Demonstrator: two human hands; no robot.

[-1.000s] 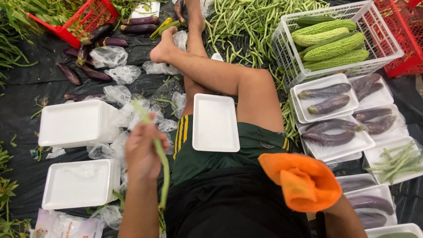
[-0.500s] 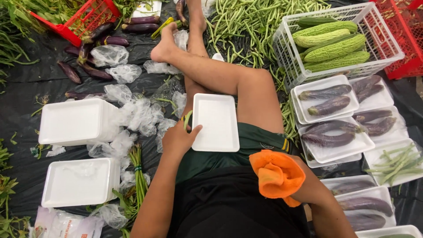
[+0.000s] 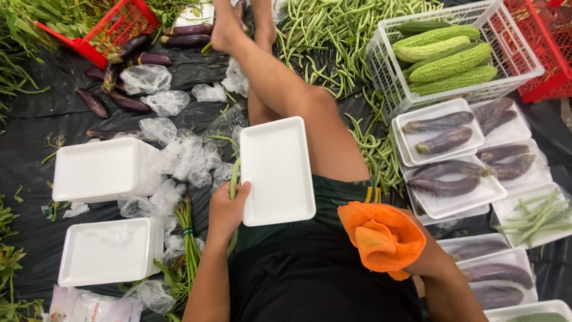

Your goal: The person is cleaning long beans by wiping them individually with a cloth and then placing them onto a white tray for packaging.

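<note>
I sit on a black ground sheet with my legs stretched out. A white foam tray (image 3: 277,170) rests empty on my thigh. My left hand (image 3: 225,210) is at the tray's lower left corner, shut on a long green bean (image 3: 233,176) that runs up along the tray's left edge. An orange cloth (image 3: 381,235) lies bunched over my right hand on my right thigh. Only my right forearm (image 3: 447,280) shows; the fingers are hidden under the cloth.
Two stacks of white foam trays (image 3: 101,170) (image 3: 110,250) stand at left among crumpled plastic bags (image 3: 187,158) and a tied green bundle (image 3: 189,238). Trays of purple eggplants (image 3: 444,134) lie at right. Behind them are a white crate of bitter gourds (image 3: 453,53) and heaped long beans (image 3: 339,36).
My left hand came down from holding the long bean up in the air to the tray's left edge. The orange cloth and my right hand sank lower onto my thigh.
</note>
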